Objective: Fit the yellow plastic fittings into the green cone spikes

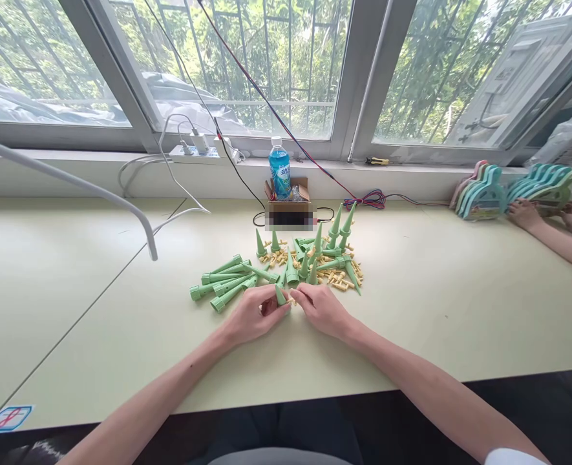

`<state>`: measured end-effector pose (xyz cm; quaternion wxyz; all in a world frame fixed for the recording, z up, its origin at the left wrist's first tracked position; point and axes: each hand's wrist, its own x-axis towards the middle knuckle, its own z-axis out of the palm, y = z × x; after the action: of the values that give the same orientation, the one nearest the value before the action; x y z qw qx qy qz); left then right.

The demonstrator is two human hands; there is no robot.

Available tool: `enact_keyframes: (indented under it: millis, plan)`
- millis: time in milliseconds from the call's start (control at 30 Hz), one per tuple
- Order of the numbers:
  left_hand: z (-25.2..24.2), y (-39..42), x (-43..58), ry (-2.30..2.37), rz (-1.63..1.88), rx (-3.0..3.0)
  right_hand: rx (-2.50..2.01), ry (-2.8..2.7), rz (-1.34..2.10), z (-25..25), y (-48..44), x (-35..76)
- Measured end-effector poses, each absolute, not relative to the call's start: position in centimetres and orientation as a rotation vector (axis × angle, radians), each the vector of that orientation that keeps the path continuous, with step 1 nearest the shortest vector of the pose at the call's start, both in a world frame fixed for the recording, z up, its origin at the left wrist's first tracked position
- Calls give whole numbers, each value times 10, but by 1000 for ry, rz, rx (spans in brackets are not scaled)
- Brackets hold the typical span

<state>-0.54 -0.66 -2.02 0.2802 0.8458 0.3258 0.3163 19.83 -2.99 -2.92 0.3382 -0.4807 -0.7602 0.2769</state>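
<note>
Cone [280, 295], green and tapered, is in the left hand [256, 314], in front of the box [289, 207], on the person's side of it, low over the counter [421, 278]. The left fingers and thumb pinch it, its narrow end tilted up and away. The right hand [325, 311] is just beside it, also in front of the box, with thumb and fingers pressed together on a small yellow peg [293, 301] at the cone's side; whether the peg touches the cone is too small to tell.

Between the hands and the box spreads a heap of loose pegs [337, 279], with standing cones [346, 223] among them, their points up, and a few others lying across. In front of the box and to its left, a group of green tubes [227, 301] lies side by side, wide ends toward the person.

A bottle [280, 173] of blue liquid stands upright at the box, its lower part hidden by the front edge. Just right of the box is a coil of red and blue cable [370, 199]; behind it and to the left, a power strip [198, 152] sits on the sill. Well to the right of the box are stacked plastic pieces [484, 194], pink and teal, and near them a co-worker's hand [525, 212] touches a second stack [540, 184].
</note>
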Motion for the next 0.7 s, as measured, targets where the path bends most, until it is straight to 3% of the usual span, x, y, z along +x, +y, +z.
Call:
enact_keyframes:
  millis: [700]
  plan:
    - [-20, -7, -6, 876, 827, 2274, -1122, -1940, 744, -30, -32, 198]
